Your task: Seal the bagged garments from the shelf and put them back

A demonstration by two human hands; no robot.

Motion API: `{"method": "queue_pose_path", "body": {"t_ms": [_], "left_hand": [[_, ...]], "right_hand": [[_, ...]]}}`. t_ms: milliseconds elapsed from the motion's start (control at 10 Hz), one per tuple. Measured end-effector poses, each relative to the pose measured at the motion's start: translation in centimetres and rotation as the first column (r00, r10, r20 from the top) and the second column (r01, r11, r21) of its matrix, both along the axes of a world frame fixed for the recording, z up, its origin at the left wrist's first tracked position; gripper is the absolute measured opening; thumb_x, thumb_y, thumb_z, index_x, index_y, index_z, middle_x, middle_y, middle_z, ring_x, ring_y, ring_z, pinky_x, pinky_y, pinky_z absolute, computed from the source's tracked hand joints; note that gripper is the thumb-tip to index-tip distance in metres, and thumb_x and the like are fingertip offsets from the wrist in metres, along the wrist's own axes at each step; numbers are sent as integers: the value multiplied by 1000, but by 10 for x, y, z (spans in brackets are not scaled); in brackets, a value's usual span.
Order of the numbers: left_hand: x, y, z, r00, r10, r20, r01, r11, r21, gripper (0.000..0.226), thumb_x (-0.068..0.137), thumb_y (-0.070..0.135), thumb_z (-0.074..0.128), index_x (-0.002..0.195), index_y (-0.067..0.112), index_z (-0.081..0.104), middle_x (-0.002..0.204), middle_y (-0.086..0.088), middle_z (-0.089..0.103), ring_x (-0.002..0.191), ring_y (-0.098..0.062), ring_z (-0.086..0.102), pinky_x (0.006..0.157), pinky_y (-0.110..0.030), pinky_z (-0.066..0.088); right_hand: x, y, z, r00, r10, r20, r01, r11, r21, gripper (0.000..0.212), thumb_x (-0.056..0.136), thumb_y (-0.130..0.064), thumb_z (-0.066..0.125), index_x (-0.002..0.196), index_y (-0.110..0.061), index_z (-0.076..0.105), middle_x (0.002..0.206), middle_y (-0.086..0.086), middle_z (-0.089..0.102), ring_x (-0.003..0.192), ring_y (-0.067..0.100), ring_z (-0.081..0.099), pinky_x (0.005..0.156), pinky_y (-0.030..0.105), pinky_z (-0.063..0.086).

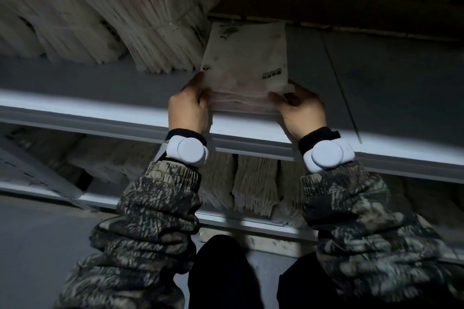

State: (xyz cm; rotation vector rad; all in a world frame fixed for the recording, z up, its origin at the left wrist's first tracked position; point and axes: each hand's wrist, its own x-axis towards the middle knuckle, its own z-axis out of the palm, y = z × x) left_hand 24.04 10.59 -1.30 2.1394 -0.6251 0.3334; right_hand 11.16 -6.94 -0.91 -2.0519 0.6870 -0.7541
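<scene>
Camouflage sleeves (155, 208) lead to left hand (187, 108) and right hand (301, 110), each gripping a pale, translucent stack of bagged garments (246, 57) at 12 o'clock.

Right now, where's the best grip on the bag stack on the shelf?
Take the bag stack by its two near corners, coming from the front, as the left hand and right hand do. It lies flat on the shelf, near edge at the lip. Bundles crowd its left side, but both front corners are exposed.
</scene>
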Motion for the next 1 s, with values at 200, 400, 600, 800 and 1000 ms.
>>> {"method": "queue_pose_path", "body": {"t_ms": [200,400,600,800,1000], "left_hand": [[-3,-4,2,996,91,-3,-91,996,24,45,90,9,46,131,25,53,112,-21,65,96,-42,60,77,-38,46],[-2,0,3,998,69,0,-69,993,101,50,87,15,50,136,24,49,101,-27,67,93,-45,60,77,-40,48],[-2,5,6,1000,3,12,-6,981,195,46,85,25,56,130,18,52,103,-26,67,98,-45,59,79,-38,47],[-11,7,7,1000,9,-2,-8,970,243,37,83,25,54,117,11,54,94,-25,67,87,-44,61,67,-37,45],[-46,29,-3,999,-17,-30,23,982,185,42,84,14,57,124,0,51,115,-22,59,109,-38,53,89,-39,39]], "right_hand": [[-1,5,1,999,-37,3,37,998,47,59,79,-45,69,134,-32,51,119,-4,68,106,7,63,92,22,49],[-6,11,5,996,-65,-64,63,997,-35,58,85,-42,63,139,-36,44,125,-3,65,111,10,61,84,8,38],[-7,16,8,987,-62,-148,51,996,-77,51,88,-40,60,137,-35,46,112,6,69,99,23,65,79,18,43],[-14,17,12,964,-66,-259,17,982,-186,49,86,-29,53,134,-33,49,83,5,67,92,31,64,71,21,40],[-42,29,7,951,-82,-299,5,968,-249,60,82,-28,56,139,-33,39,114,12,67,104,38,61,87,37,53]]}}
